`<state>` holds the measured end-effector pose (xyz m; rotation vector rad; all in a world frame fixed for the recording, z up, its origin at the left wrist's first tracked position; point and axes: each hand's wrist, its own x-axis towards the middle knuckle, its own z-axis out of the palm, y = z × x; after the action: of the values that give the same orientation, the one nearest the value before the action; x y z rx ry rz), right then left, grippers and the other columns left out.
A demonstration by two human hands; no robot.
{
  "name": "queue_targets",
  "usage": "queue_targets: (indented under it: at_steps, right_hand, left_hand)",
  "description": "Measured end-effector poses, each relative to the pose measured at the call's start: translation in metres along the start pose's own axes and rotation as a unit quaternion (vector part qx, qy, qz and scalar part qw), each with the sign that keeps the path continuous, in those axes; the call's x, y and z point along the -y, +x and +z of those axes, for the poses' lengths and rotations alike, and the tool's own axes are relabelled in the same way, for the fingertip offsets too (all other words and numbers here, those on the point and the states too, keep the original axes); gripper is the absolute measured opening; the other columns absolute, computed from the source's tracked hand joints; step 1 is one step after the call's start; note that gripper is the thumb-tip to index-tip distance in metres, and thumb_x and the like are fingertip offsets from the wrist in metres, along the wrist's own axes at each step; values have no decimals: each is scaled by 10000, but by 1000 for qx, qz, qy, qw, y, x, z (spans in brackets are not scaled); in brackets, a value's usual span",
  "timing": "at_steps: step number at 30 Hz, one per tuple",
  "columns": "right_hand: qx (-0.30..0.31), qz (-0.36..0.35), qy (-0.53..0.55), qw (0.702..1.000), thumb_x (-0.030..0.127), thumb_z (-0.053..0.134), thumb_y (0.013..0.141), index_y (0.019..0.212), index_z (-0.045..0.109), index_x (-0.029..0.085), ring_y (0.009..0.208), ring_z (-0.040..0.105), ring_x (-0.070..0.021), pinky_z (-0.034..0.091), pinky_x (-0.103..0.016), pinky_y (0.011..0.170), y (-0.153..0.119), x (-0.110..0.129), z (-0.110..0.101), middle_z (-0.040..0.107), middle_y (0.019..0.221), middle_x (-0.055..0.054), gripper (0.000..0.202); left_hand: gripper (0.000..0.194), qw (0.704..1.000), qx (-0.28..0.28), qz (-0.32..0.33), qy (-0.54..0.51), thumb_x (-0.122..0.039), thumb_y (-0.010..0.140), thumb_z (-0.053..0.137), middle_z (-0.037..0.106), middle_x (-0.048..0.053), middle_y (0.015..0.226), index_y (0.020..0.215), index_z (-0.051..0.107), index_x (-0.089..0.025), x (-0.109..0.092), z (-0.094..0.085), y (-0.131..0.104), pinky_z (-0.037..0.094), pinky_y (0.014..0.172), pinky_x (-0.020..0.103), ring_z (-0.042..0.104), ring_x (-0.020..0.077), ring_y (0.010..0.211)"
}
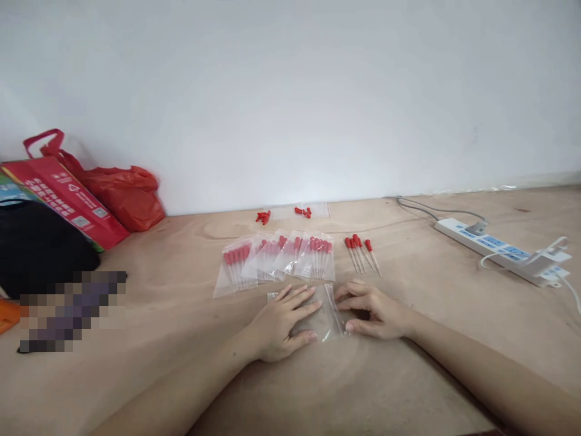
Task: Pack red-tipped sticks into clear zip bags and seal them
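Note:
A clear zip bag [325, 315] lies flat on the wooden table in front of me. My left hand [290, 321] rests on it, palm down with fingers spread, and covers its left part. At the bag's right edge, by the zip strip, is my right hand [370, 312]; its fingers are curved, the thumb apart from them, and nothing shows between them. Just beyond the hands, overlapping clear bags [276, 257] hold several glass droppers with red rubber bulbs. Several loose droppers [358, 251] lie to the right of those bags, bulbs pointing away from me.
Small red rubber bulbs [303, 212] lie on a clear bag near the wall. A white power strip [499, 248] with plugs and cables is at the right. Red bags [122, 194], a black bag [45, 248] and a blurred-out item [72, 312] are on the left.

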<state>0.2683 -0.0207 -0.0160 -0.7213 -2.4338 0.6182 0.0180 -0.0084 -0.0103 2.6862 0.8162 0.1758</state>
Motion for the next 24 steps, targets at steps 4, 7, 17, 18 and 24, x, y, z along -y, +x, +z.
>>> queue_targets:
  at_steps: [4,7,17,18,24]
  right_hand:
    - [28,-3,67,997,378,616,701,1077,572,173,1000,526,-194,400,-351,875,-1,2,3,588,1046,-99,429]
    - [30,4,81,996,383,634,679,1069,583,191,1048,508,-206,371,-380,911,-2,1,6,577,1099,-102,438]
    - [44,34,95,994,374,623,700,902,672,237,1131,444,-221,346,-392,942,-1,0,1,465,1246,-80,250]
    - [31,48,113,992,371,614,709,849,684,231,1131,444,-217,348,-388,945,-2,-1,1,466,1245,-74,210]
    - [-45,125,172,976,338,618,712,700,670,198,1064,502,-199,391,-389,919,-5,-6,2,413,1280,-65,150]
  left_hand:
    - [536,1000,11,-11,5,-497,831,393,237,43,1391,1304,298,-267,0,-1,0,136,1055,462,195,234,1283]
    - [526,1000,8,-10,3,-492,832,393,245,44,1387,1300,306,-267,-1,-2,1,145,1050,469,200,239,1281]
    - [414,998,-62,-6,-18,-378,830,450,440,36,1279,1224,430,-256,3,-2,-2,178,1047,459,364,215,1206]
    - [384,998,-63,-8,-26,-355,831,452,471,33,1252,1202,457,-255,5,-3,-3,195,1045,446,396,207,1184]
    - [380,997,-24,-20,-66,-328,838,447,433,35,1282,1207,453,-239,8,-6,-5,235,1035,422,374,191,1201]
